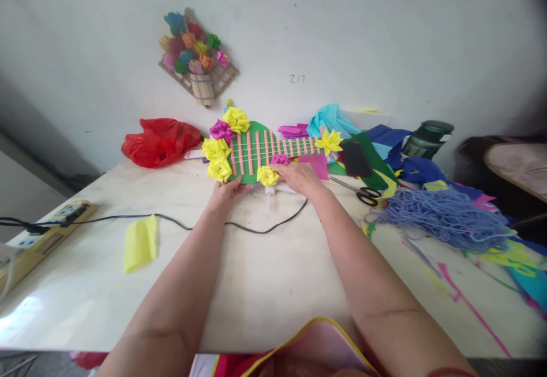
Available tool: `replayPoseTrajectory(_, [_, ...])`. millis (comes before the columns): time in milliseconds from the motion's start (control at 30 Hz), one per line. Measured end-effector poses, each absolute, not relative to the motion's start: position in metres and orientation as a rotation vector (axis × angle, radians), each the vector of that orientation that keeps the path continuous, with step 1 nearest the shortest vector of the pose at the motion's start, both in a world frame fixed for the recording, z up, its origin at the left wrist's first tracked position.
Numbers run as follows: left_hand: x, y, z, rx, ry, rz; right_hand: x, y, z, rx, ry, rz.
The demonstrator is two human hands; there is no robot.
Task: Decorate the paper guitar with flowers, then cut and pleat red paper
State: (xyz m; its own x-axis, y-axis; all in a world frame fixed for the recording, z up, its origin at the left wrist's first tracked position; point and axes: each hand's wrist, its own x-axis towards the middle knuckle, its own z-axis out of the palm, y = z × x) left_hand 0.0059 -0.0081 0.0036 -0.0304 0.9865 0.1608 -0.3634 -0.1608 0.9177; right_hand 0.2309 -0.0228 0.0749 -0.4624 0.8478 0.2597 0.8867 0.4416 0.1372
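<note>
Green paper guitar (256, 152) near the table's far edge, left hand (225, 188) and right hand (299, 176) clasping its rim.

A home craft corner is showing here: paper scraps (431, 186), yarn (448, 217) and scissors (367, 195) are crowding the right of a pale table (256, 286), a paper-flower piece (194, 58) is hanging on the far wall.

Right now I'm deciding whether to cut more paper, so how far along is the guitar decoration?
Mostly done: the green guitar carries pink strips and yellow and purple paper flowers around its body. In hand: the left hand steadies its lower edge while the right hand presses by a purple flower. The neck has just one yellow flower; a loose yellow paper lies unused.
</note>
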Motion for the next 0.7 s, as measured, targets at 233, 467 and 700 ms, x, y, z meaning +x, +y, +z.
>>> replayPoseTrajectory(233, [0.0064, -0.0085, 0.0051, 1.028, 0.850, 1.470, 0.2297, -0.0198, 0.0738, -1.545, -2.535, -0.385])
replayPoseTrajectory(467, [0.0056, -0.0087, 0.0049, 1.032, 0.848, 1.464, 0.2303, -0.0187, 0.0723, -1.495, -2.561, -0.407])
replayPoseTrajectory(700, [0.0058, -0.0097, 0.0058, 1.035, 0.854, 1.456, 0.2312, -0.0194, 0.0722, -1.502, -2.571, -0.407])
